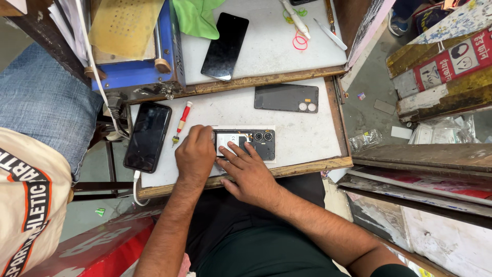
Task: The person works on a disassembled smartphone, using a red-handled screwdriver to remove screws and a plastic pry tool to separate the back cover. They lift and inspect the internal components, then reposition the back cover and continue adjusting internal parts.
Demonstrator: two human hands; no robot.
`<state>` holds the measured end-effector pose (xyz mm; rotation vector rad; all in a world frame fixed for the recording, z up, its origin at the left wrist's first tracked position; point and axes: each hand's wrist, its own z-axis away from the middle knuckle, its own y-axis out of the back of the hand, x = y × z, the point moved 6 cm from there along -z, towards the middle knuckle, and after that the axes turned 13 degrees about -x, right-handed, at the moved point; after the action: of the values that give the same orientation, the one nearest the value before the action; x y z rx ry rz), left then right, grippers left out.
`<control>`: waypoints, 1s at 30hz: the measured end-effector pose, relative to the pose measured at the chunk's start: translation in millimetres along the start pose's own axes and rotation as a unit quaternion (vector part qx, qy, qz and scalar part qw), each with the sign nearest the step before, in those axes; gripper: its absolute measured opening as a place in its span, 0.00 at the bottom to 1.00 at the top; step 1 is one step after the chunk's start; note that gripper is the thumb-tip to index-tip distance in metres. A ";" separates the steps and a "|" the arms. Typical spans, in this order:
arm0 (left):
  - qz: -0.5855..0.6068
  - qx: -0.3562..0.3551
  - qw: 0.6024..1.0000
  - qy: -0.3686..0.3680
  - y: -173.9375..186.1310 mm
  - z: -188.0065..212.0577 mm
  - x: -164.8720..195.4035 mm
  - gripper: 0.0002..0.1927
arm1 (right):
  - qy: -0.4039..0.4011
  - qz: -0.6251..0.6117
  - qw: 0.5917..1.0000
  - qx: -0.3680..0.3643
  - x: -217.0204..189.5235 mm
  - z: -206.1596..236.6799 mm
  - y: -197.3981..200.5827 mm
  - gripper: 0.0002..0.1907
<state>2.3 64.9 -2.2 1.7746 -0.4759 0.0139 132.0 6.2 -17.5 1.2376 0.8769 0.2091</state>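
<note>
Both hands work the opened phone (246, 144): left hand (195, 156) curled at its edge, right hand (249, 172) spread flat on it, next likely needing the screwdriver (181, 123).

Two intact phones (148, 136) (224, 46), one opened phone (251, 143), one back cover (286, 98), one screwdriver (182, 122), perhaps more tools.

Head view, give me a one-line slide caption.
Both hands, left and right, work on an opened phone on a white bench.

Black opened phone (245, 143), red-handled screwdriver (182, 123), green cloth (197, 18).
</note>
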 end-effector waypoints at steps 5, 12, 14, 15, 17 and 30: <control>0.137 0.029 0.986 0.087 12.9 18.8 -9.0 0.04 | 0.004 -0.039 0.999 0.007 -2.7 3.1 10.1 0.26; 0.182 0.030 0.983 0.010 6.0 61.2 26.5 0.08 | -0.034 -0.086 0.993 0.071 32.5 -23.4 48.3 0.13; 0.170 0.013 0.985 0.019 -2.3 63.3 27.9 0.09 | 0.012 -0.036 0.997 0.072 44.9 -46.8 61.4 0.14; 0.164 0.006 0.986 0.022 -5.5 63.1 28.8 0.10 | 0.063 -0.004 0.996 0.070 47.6 -57.9 68.0 0.16; 0.159 0.023 0.987 0.015 -5.4 62.0 29.7 0.08 | 0.076 0.039 0.996 -0.028 51.5 -86.4 63.4 0.10; 0.141 0.054 0.989 0.009 2.9 59.0 36.4 0.09 | 0.154 0.173 0.948 -0.221 40.6 -135.3 48.3 0.07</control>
<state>20.5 -1.9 -5.6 1.7970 -0.7218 0.2570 82.2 145.9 -1.6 0.9373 0.8132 0.8540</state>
